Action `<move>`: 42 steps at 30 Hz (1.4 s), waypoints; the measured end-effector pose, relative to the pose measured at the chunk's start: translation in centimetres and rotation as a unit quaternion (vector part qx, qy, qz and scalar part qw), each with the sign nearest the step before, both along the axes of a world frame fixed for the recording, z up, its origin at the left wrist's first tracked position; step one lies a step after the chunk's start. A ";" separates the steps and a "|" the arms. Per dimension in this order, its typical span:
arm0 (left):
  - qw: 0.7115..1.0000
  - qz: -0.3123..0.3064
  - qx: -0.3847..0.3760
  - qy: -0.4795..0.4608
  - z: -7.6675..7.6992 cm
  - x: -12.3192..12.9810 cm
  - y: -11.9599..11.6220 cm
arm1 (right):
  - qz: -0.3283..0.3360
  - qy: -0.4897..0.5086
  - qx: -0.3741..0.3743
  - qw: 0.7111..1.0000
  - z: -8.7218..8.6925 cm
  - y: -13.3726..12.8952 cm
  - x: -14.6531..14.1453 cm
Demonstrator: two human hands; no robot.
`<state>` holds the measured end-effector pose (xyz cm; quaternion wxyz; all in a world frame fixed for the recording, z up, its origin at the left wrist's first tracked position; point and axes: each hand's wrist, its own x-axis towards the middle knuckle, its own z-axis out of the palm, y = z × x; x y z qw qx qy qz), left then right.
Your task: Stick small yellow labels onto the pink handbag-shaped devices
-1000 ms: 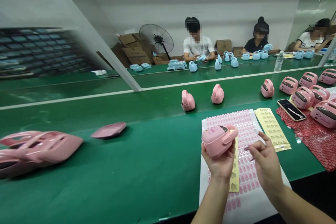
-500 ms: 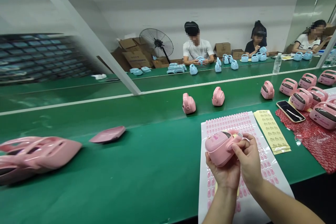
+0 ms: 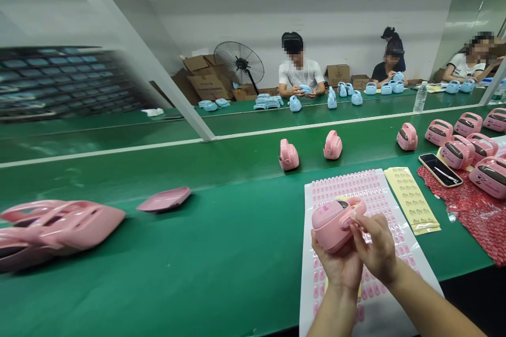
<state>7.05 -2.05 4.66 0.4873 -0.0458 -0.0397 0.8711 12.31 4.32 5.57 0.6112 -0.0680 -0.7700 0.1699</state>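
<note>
My left hand (image 3: 340, 267) cups a pink plastic case (image 3: 334, 230) from below and holds it tilted above the sheet. The case has a rounded body and a carrying handle. At the handle's near end, the thumb and forefinger of my right hand (image 3: 377, 245) are pinched together against the case. A small pale piece, apparently a sticker (image 3: 353, 214), shows at those fingertips; its outline is partly hidden. Under both hands lies a white sheet (image 3: 399, 305) with rows of pink oval stickers (image 3: 403, 258).
Yellowish sticker sheets (image 3: 411, 200), a phone (image 3: 440, 169) and red bubble wrap (image 3: 470, 210) lie to the right. Pink cases (image 3: 289, 155) stand along the back. Stacked pink shells (image 3: 63, 226) and a single shell (image 3: 164, 200) sit left. Co-workers (image 3: 301, 72) handle blue cases across the bench.
My right fingers have shifted from the handle's upper edge down onto its near end. The pale piece moved with them, and more of the handle shows. My left hand still holds the case.
</note>
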 end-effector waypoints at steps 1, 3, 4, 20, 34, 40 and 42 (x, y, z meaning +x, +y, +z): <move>1.000 0.003 0.000 -0.001 0.1 0.0 0.0 | 0.011 0.000 -0.003 1.000 0.1 0.0 0.0; 1.000 0.014 -0.013 0.003 0.5 0.2 0.1 | 0.041 0.002 -0.061 0.997 0.2 -0.2 0.0; 0.999 0.019 -0.025 0.002 0.6 0.3 0.2 | 0.059 0.003 -0.115 0.992 0.3 -0.3 0.0; 0.998 0.036 -0.052 -0.010 0.4 0.0 0.3 | 0.211 -0.020 -0.512 0.832 3.3 -1.2 0.4; 0.997 0.038 -0.058 -0.040 0.3 0.3 0.2 | 0.200 -0.056 -0.463 0.862 3.1 -0.7 0.2; 0.998 0.018 -0.028 0.047 -0.6 0.0 0.1 | 0.071 -0.056 -0.243 0.966 1.9 -0.9 0.2; 0.997 0.015 -0.022 0.074 -0.7 -0.1 -0.1 | 0.026 -0.062 -0.151 0.986 1.4 -0.7 0.3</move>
